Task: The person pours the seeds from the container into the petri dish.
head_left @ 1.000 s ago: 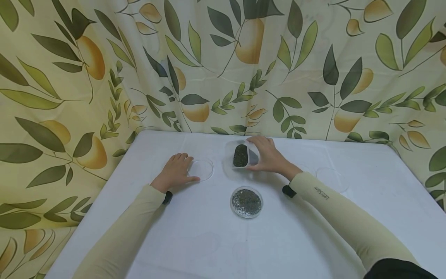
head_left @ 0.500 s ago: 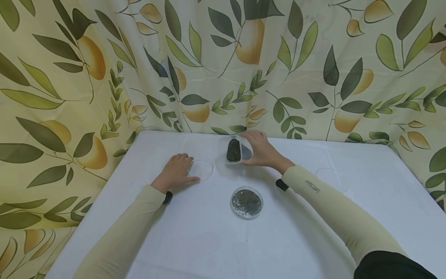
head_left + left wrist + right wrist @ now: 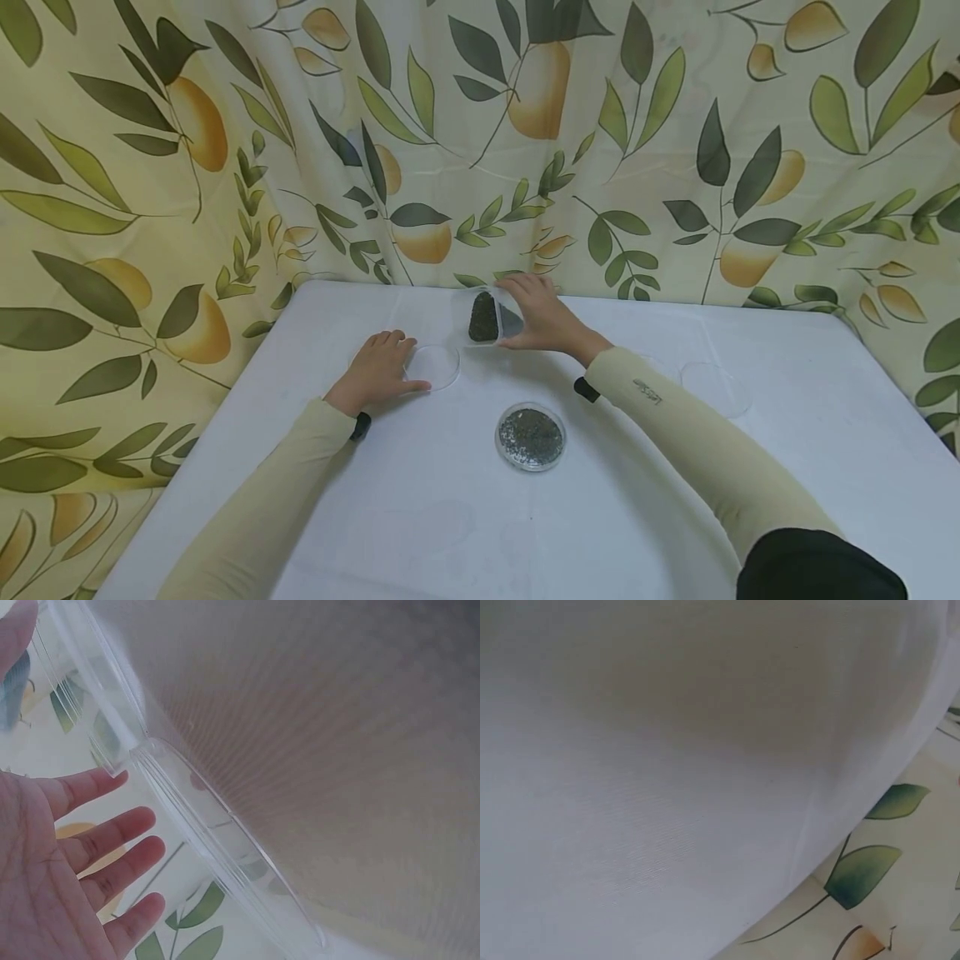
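Note:
My right hand grips a clear plastic tub of dark green granules, tilted on its side above the white table near the back edge. My left hand rests on the table with thumb and fingers around an empty clear round dish. The left wrist view shows that dish's rim close up beside my straightened fingers. A second round dish, filled with the same dark granules, lies in the middle of the table. The right wrist view shows only the white tablecloth.
Another empty clear dish lies on the right side of the table, past my right forearm. A curtain printed with leaves and yellow fruit hangs behind and around the table.
My right hand has carried the tilted tub leftward and toward the back, closer to the empty dish by my left hand. The left hand has stayed put.

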{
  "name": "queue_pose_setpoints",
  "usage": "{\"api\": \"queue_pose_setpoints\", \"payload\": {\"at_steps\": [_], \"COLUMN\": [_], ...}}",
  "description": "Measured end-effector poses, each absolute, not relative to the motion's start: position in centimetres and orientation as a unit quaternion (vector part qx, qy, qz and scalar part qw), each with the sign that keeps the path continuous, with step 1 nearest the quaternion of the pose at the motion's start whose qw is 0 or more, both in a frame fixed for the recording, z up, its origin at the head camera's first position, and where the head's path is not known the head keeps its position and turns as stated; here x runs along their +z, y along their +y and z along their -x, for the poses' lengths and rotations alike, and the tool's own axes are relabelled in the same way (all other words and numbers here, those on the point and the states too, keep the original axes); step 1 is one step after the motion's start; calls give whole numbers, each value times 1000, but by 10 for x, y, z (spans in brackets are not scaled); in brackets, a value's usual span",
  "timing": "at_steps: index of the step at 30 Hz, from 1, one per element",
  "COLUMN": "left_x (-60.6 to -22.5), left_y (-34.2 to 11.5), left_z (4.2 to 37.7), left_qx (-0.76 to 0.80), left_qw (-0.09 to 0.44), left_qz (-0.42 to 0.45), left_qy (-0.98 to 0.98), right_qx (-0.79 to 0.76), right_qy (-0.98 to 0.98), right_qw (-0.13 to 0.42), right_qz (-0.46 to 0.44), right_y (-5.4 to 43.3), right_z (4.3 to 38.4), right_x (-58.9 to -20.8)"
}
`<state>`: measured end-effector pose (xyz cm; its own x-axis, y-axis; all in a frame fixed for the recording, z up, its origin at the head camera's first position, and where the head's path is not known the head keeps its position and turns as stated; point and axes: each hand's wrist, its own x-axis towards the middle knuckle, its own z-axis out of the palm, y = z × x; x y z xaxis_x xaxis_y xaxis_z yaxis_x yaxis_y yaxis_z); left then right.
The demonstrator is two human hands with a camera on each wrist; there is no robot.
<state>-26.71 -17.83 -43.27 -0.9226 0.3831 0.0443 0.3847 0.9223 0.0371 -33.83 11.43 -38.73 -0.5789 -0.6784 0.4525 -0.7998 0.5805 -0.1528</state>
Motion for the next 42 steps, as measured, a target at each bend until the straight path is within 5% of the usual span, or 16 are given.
{"api": "queue_pose_setpoints", "payload": {"at_steps": [42], "left_x": [-430], "left_y": [-176], "left_z": [269], "left_qx": [3], "left_qw": [35], "left_qz": [232], "left_qy": [-972], "right_qx": [126], "right_qy": [-863], "right_qw": [189], "right_qz": [-451], "right_y": [85], "right_z": [340], "right_x": [-387]}}
